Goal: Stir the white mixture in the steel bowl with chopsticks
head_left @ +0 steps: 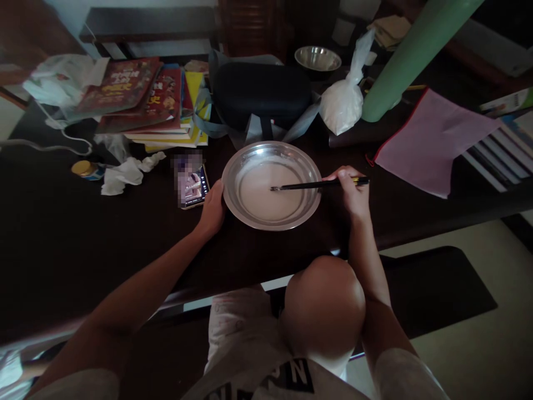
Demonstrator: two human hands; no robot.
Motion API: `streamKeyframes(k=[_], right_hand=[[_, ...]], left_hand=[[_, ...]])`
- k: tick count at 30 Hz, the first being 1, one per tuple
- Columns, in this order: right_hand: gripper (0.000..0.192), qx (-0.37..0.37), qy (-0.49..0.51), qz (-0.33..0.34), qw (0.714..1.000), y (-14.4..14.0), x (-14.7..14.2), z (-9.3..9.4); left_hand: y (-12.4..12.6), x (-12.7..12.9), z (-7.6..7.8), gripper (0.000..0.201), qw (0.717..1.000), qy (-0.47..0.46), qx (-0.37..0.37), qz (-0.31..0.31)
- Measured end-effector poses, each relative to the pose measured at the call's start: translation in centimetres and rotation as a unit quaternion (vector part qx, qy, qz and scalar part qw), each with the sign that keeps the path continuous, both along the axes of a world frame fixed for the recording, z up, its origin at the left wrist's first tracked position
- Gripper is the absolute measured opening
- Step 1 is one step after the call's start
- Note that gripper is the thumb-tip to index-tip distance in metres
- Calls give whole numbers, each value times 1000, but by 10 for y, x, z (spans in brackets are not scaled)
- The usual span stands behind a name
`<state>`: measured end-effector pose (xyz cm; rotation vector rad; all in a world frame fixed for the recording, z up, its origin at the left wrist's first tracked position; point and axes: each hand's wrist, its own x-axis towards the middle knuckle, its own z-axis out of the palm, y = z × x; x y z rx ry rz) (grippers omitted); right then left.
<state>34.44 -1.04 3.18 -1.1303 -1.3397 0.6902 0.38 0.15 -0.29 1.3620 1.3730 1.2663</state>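
2 hands share it: left hand point(213, 211) cupped against the steel basin's point(310, 208) left rim, mid-table; right hand point(348, 189) pinching chopsticks point(316, 184) in the white batter point(266, 194). Stir gently, bracing firmly.

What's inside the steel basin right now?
The steel basin holds a shallow pool of pale, milky liquid, with the tips of the chopsticks in the right hand dipped into it. The liquid is opaque, so the basin's bottom is hidden.
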Motion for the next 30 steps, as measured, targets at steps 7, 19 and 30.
streamKeyframes(k=[7, 19, 30], right_hand=[[45, -6, -13, 52, 999, 0, 1, -2], [45, 12, 1, 9, 1000, 0, 1, -1], [49, -3, 4, -13, 1000, 0, 1, -1]], left_hand=[[1, 0, -5, 39, 1000, -22, -3, -1], [0, 1, -2, 37, 1000, -18, 2, 14], [0, -2, -1, 36, 1000, 8, 9, -1]])
